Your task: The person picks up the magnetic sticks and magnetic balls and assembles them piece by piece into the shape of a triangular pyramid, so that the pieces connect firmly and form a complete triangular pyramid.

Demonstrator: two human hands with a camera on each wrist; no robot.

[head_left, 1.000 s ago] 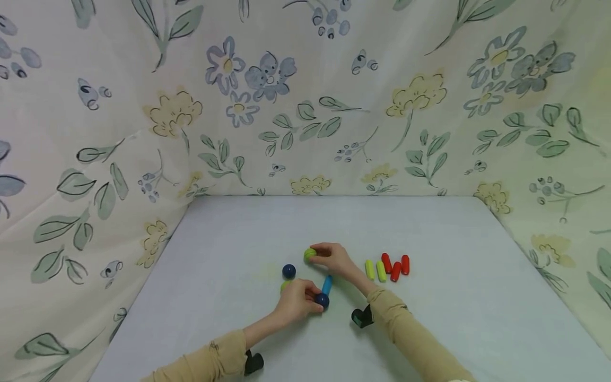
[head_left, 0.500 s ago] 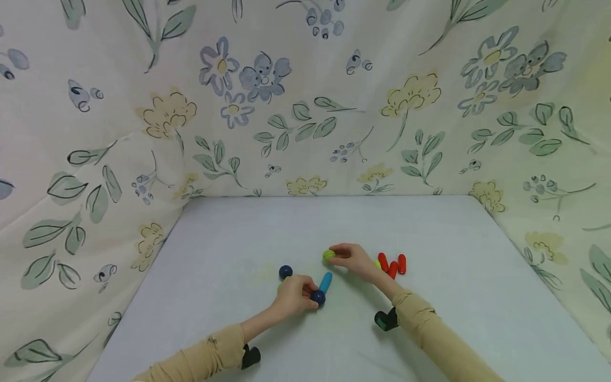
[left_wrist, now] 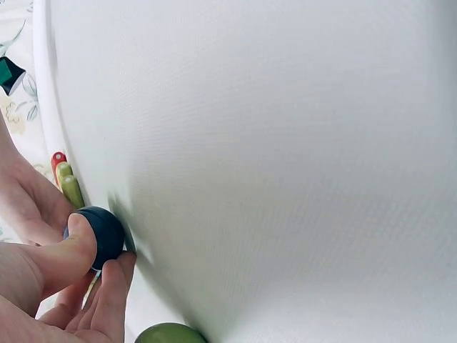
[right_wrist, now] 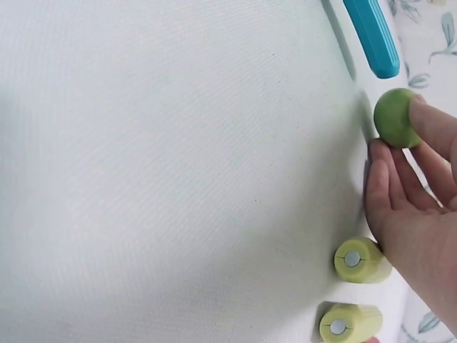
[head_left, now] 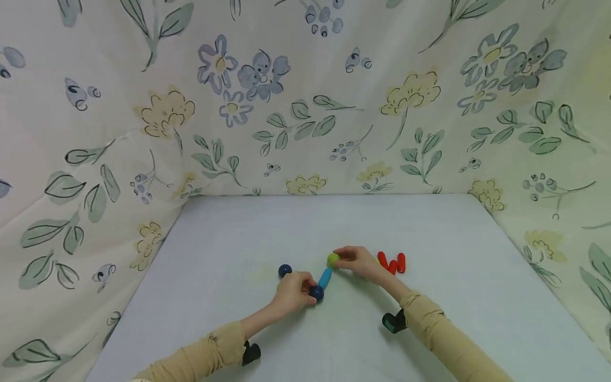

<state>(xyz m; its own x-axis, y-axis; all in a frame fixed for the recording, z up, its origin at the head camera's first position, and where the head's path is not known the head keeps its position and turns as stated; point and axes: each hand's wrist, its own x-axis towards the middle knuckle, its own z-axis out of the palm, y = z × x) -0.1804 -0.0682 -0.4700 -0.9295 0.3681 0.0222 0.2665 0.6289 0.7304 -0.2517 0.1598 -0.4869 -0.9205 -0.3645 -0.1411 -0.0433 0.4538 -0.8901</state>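
Note:
My left hand (head_left: 293,293) pinches a dark blue ball (head_left: 316,294) between thumb and fingers. A light blue rod (head_left: 325,278) extends from that ball, away from me and to the right. My right hand (head_left: 360,262) pinches a green ball (head_left: 333,259) close to the rod's far end. In the right wrist view a small gap shows between the green ball (left_wrist: 171,334) kind's match in my fingers and the rod (right_wrist: 373,37). Another dark blue ball (head_left: 285,270) lies beyond my left hand, which mostly hides a second green ball.
Right of my right hand lie several red rods (head_left: 401,262). Two yellow-green rods (right_wrist: 360,260) lie beside my right hand, mostly hidden by it in the head view; their ends show silvery discs. A white table (head_left: 238,228) stands before a floral cloth (head_left: 305,106).
My right hand has carried the green ball rightward and then slightly towards me, to near the light blue rod's far end. My left hand has kept its pinch on the dark blue ball.

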